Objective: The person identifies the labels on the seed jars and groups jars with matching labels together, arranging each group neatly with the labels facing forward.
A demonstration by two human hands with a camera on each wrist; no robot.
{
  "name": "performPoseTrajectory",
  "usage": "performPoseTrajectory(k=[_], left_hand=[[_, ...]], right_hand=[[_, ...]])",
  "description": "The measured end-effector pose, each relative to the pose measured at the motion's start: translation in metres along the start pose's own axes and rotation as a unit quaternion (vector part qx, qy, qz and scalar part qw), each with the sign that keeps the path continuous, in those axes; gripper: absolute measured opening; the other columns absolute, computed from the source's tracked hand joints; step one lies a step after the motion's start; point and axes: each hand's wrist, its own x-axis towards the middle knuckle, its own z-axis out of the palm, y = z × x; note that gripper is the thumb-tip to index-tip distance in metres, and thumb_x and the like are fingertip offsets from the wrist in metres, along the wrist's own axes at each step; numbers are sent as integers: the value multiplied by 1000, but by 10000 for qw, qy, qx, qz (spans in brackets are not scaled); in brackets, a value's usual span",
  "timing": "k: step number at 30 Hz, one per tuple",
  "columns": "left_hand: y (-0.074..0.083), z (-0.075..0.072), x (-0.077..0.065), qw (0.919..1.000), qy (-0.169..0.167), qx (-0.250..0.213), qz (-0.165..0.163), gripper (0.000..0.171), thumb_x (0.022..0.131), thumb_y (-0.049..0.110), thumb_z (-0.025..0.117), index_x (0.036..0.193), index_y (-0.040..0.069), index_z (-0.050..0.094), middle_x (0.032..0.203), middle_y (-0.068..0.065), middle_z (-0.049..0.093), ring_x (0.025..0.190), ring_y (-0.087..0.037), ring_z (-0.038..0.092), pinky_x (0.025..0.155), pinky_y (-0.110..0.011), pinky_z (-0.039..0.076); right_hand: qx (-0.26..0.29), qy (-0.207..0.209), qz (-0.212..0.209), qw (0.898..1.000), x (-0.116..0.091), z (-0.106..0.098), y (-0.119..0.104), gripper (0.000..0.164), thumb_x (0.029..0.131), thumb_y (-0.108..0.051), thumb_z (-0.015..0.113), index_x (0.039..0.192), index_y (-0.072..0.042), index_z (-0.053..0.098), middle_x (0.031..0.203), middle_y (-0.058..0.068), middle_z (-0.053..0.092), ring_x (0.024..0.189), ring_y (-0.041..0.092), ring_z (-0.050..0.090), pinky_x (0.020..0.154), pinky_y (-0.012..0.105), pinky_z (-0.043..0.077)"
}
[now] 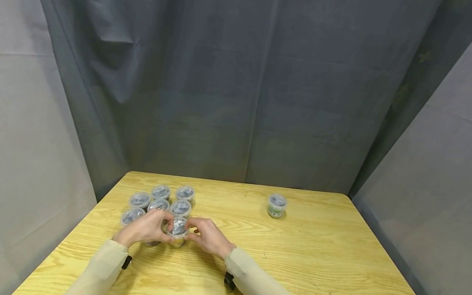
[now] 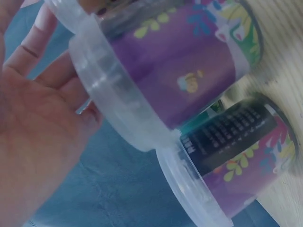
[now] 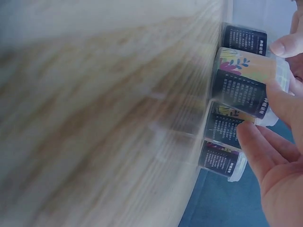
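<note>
A lidded plastic tub with an orange label and a black text panel stands at the front right of a cluster on the table. My left hand is at its left side, with curled fingers and thumb at the lid's rim. On the opposite side my right hand pinches it between thumb and fingers. Seen from the right wrist, the orange-labelled tub sits between both hands. A purple-labelled tub stands beside my left palm in the left wrist view; some fingertips are hidden behind it.
Several similar lidded tubs stand close together behind and left of my hands. One single tub with a greenish label stands apart on the right of the wooden table. A dark curtain hangs behind the far edge.
</note>
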Motion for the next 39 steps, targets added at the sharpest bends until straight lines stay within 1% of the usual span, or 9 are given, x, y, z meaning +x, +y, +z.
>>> performPoseTrajectory(k=[6,11,17,20,23,27,30,35,39], left_hand=[[4,0,0,9999,155,28,45,32,68,29,87,73,26,55,67,1,56,57,-1,40,51,-19,35],[8,-2,1,9990,374,-30,245,32,68,27,85,74,27,54,67,9,52,60,-1,41,53,-18,35],[15,0,4,9966,678,16,474,29,69,26,83,76,26,54,68,15,52,58,1,40,52,-16,35],[17,2,7,9949,843,-6,555,30,70,27,84,78,26,55,70,17,52,59,1,42,53,-17,38],[20,5,11,9934,1022,-112,506,31,72,28,84,81,27,55,73,17,54,65,-3,50,61,-20,46],[24,9,17,9913,1204,-411,334,32,74,29,85,85,28,54,80,18,59,83,-9,62,78,-34,55],[27,14,22,9886,1289,-728,262,33,75,29,85,87,27,55,85,16,62,91,-13,65,82,-42,57],[33,24,27,9810,1413,-1323,139,32,76,27,85,92,23,57,92,9,64,91,-19,67,80,-38,59],[38,29,32,9748,1456,-1691,-78,30,80,28,83,95,22,57,96,5,62,88,-22,69,75,-35,60]], right_hand=[[178,135,-161,9996,-5,-2,5,15,92,-21,68,104,-13,65,105,-4,70,102,4,65,85,21,57],[437,226,-151,9987,-7,-8,4,19,90,-19,70,107,-10,65,109,1,71,104,6,65,87,22,57],[887,332,67,9955,-12,-15,5,22,90,-19,71,109,-10,65,111,2,71,105,7,65,90,26,57],[1135,444,151,9924,-14,-17,7,22,89,-18,71,109,-10,65,112,4,71,105,10,66,91,31,57],[1305,613,235,9893,-17,-21,10,21,89,-18,71,107,-11,64,114,4,70,106,14,67,91,35,58],[1413,874,353,9855,-20,-26,13,21,89,-19,71,107,-12,64,117,6,69,109,18,67,90,38,58],[1465,1000,420,9832,-22,-29,15,23,88,-18,73,108,-10,65,120,7,68,109,20,68,90,40,58],[1356,1164,466,9828,-26,-33,20,27,87,-20,73,110,-9,65,120,8,69,106,20,69,88,38,59],[1273,1264,537,9823,-29,-36,22,25,89,-22,72,111,-11,65,117,6,69,106,19,69,88,30,58]])
